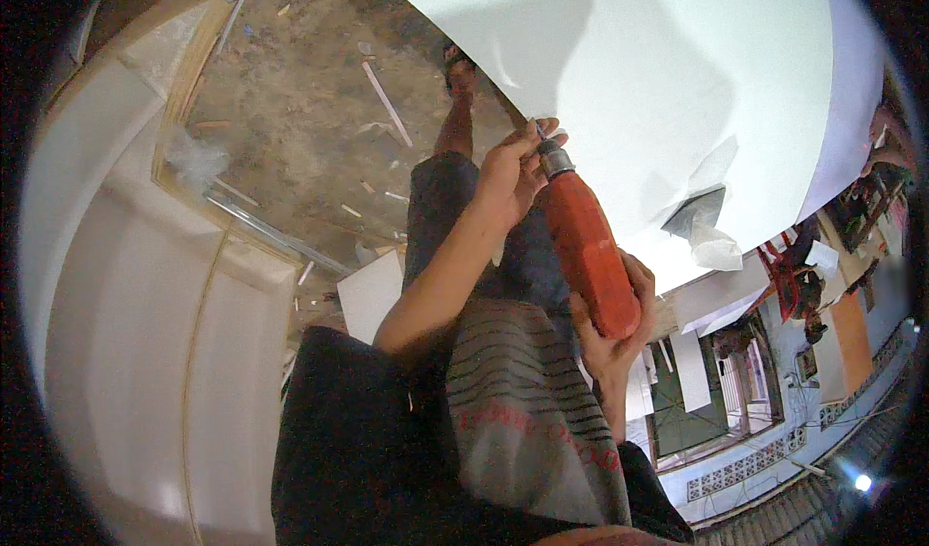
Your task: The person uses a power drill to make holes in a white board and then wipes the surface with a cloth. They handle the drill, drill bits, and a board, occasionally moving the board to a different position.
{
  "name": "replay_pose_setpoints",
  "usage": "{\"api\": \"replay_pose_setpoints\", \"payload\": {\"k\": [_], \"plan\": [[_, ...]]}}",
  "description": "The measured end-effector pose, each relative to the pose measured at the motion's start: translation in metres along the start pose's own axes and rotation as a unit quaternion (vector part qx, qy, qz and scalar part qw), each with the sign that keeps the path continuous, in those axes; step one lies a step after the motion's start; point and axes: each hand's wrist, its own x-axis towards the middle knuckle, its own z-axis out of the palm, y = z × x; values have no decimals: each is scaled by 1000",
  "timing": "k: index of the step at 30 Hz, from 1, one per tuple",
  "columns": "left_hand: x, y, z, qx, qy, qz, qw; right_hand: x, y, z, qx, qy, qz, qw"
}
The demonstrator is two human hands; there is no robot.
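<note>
My right hand (pixel 612 331) grips the lower end of a red-handled screwdriver (pixel 588 251) that points up and to the left. My left hand (pixel 511 171) pinches the metal collar and tip of the tool at the edge of a large white board (pixel 677 82). The tip itself is mostly hidden by my fingers. My dark shorts and one foot (pixel 459 70) show below the hands, over a dusty concrete floor (pixel 290 91).
White panels with wooden edging (pixel 145 256) curve along the left. Thin white strips and scraps (pixel 387 101) litter the floor. A white sheet (pixel 373 295) lies by my leg. At right, a grey bracket and crumpled plastic (pixel 711 236) sit on the board, with buildings beyond.
</note>
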Motion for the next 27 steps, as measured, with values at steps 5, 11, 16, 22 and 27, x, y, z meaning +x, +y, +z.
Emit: {"api": "replay_pose_setpoints", "payload": {"k": [5,11,16,22,27], "plan": [[7,-4,-9,-18,-11,-5,1000,4,-1,1,-35,-9,2,999],[9,-3,-9,-17,1,0,1000,3,1,2,-33,-13,6,999],[10,-3,-9,-26,6,-4,1000,8,1,1,-41,-25,9,999],[11,-2,-9,-19,15,-6,1000,14,-2,2,-48,-26,5,998],[12,-3,-12,-20,9,-14,1000,18,-8,2,-59,-37,-2,998]]}}
